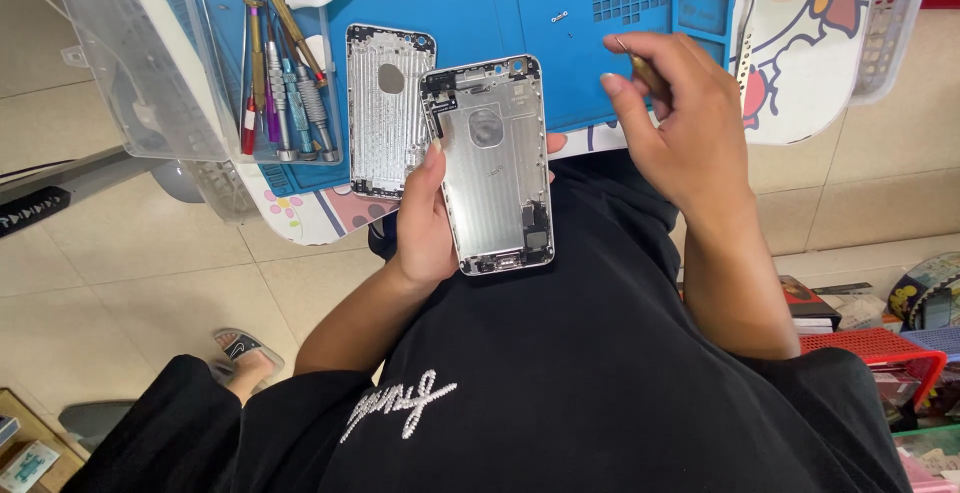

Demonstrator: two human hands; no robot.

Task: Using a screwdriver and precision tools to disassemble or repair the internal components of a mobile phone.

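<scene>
The left hand (425, 218) is raised with fingers curled in a grip, and the right hand (675, 118) pinches, wrist bent.

Bright, even daylight; soft shadows; mild glare at top-left; sharp focus; slight wide-angle edge distortion.

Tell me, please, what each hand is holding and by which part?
The left hand grips a silver phone back housing by its long edges, near the lower half. The right hand pinches a slim tool by its shaft.
</scene>
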